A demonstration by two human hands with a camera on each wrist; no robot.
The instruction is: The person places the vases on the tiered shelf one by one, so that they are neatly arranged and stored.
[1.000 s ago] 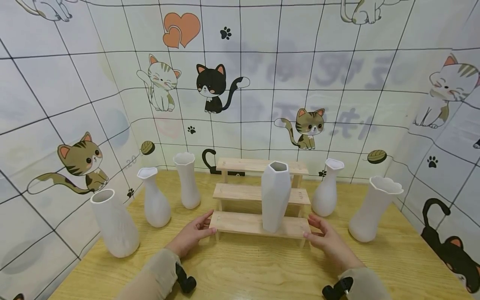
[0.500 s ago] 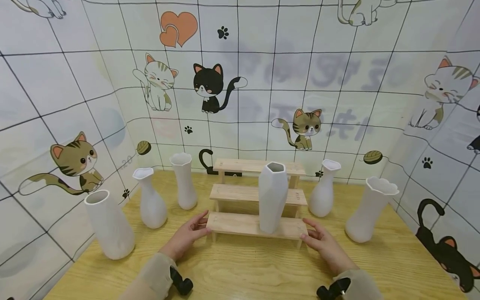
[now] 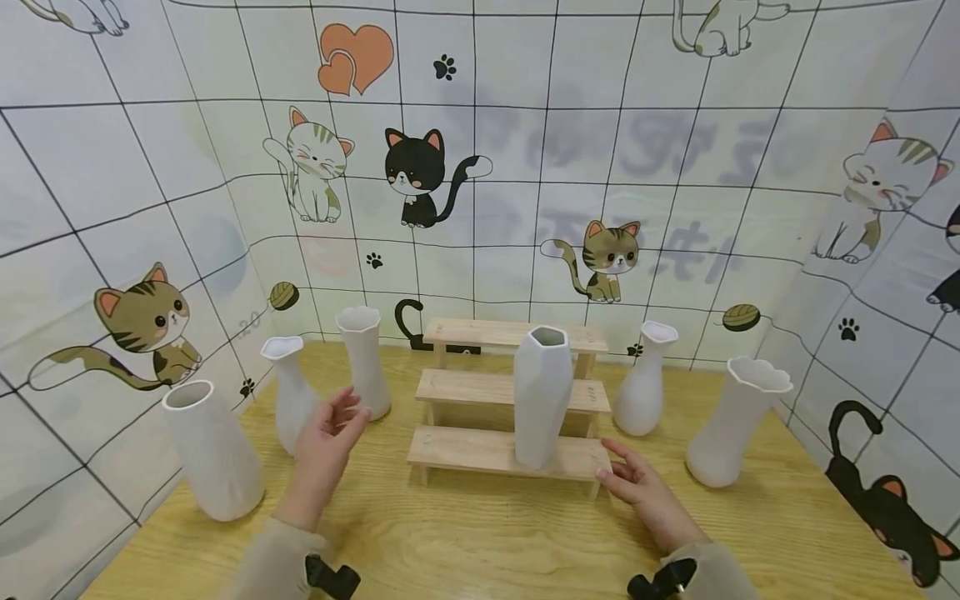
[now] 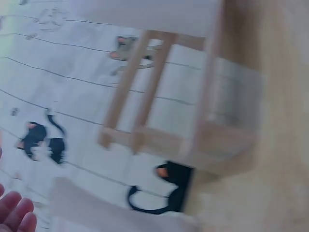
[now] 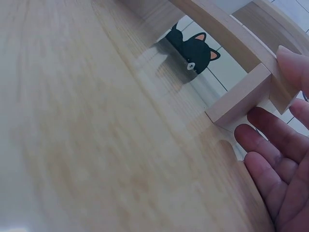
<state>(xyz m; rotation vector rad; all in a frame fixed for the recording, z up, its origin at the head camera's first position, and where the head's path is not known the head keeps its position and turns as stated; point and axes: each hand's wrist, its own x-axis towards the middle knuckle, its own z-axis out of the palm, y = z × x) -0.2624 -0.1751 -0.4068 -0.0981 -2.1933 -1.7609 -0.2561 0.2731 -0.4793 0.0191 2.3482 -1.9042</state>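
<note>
A three-tier wooden display stand [image 3: 457, 450] stands mid-table, with a faceted white vase [image 3: 542, 400] upright on its lowest step. My right hand [image 3: 647, 498] grips the right end of that step, its thumb [image 5: 292, 67] on the plank's edge and the other fingers around the corner. My left hand [image 3: 324, 458] is raised off the stand, fingers loosely bent and holding nothing. It overlaps a narrow-necked white vase [image 3: 288, 392] in the head view, hiding part of its body. Just beyond the fingertips is a fluted white vase [image 3: 365, 358].
At the far left stands a wide-mouthed white vase [image 3: 217, 458]. On the right are another narrow-necked vase [image 3: 641, 392] and a ruffled-rim vase [image 3: 731, 433]. A cat-print sheet [image 3: 510, 150] walls the wooden table [image 3: 480, 542] at the back and both sides.
My left hand has let go of the stand's left end and moved up and left toward the vases. My right hand has stayed at the right end. The head view has shifted slightly.
</note>
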